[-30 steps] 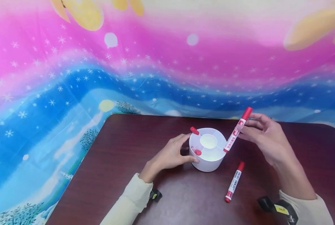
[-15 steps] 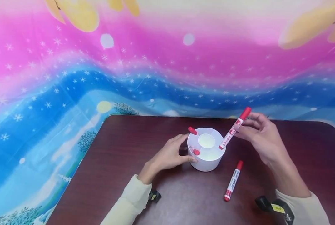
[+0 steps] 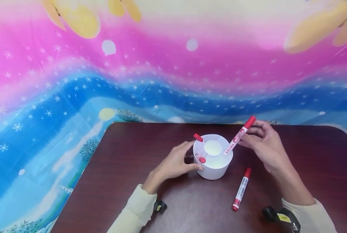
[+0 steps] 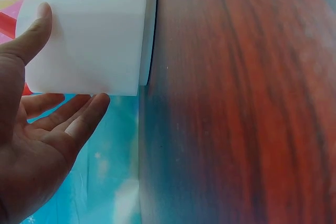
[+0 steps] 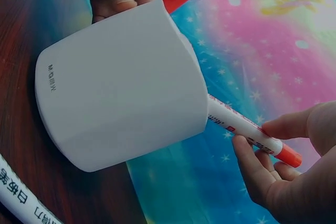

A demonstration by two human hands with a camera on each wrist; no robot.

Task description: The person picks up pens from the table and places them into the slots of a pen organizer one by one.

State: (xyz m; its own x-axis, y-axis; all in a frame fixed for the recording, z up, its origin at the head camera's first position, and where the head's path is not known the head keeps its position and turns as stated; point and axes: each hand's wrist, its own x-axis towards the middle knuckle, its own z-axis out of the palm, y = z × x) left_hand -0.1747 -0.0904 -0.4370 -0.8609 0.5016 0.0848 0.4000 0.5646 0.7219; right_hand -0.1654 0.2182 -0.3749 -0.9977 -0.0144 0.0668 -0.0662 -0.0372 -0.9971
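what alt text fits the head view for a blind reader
A right hand holds a red-capped marker slanting into a round white pen holder, which the left hand steadies on a dark table. Two other markers lean in the holder, a fourth marker lies on the table, and colourful cloth hangs behind.

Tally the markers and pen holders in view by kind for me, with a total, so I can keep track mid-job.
Markers, red-capped: 4 (far marker and near marker in the holder, held marker in the right hand, loose marker on the table)
Pen holders, white: 1 (the pen holder)
Total: 5
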